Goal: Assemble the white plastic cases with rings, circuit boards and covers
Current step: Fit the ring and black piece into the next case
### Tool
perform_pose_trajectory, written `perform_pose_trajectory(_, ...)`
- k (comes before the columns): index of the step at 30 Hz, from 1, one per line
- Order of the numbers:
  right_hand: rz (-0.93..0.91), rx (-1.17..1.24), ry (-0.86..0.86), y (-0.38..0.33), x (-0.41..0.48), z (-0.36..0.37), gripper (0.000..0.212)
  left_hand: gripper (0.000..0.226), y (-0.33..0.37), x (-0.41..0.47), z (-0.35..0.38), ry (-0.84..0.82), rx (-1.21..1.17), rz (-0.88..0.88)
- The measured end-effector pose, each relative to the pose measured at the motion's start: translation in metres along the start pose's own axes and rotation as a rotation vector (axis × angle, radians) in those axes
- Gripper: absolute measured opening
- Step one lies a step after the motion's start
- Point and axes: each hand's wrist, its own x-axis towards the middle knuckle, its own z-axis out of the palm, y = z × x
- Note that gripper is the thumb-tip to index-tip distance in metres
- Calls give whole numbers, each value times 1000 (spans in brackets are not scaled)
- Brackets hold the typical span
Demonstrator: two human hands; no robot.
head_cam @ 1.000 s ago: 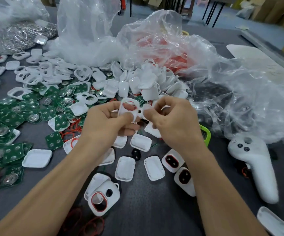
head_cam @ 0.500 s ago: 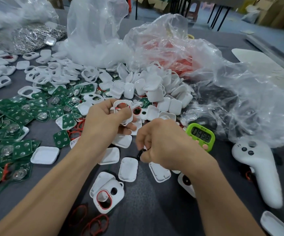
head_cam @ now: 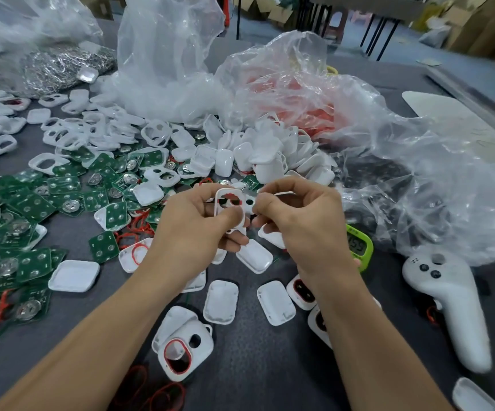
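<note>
Above the bench's (head_cam: 255,366) middle, the left hand (head_cam: 192,229) grips a white case (head_cam: 243,201) holding a red ring (head_cam: 229,193) — the right hand (head_cam: 308,221) pinches its other end.

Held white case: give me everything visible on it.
The white plastic case shell is a thin rounded frame: large oval opening lined by a red ring, small dark round hole beside it. Held above the table, face to camera, slightly tilted. The left hand grips its left side, thumb across the lower edge; the right hand pinches its right end.
</note>
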Motion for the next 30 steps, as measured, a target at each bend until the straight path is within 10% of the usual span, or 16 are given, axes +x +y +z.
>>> perform_pose_trajectory(11, -60, -313, -79, 3, 3, -6, 7, 26, 1, -4, 0, -71, 38, 52)
perform_pose_trajectory(30, -154, -194, -2, -2, -5, 3, 21, 21, -7, -3, 4, 79, 350, 9)
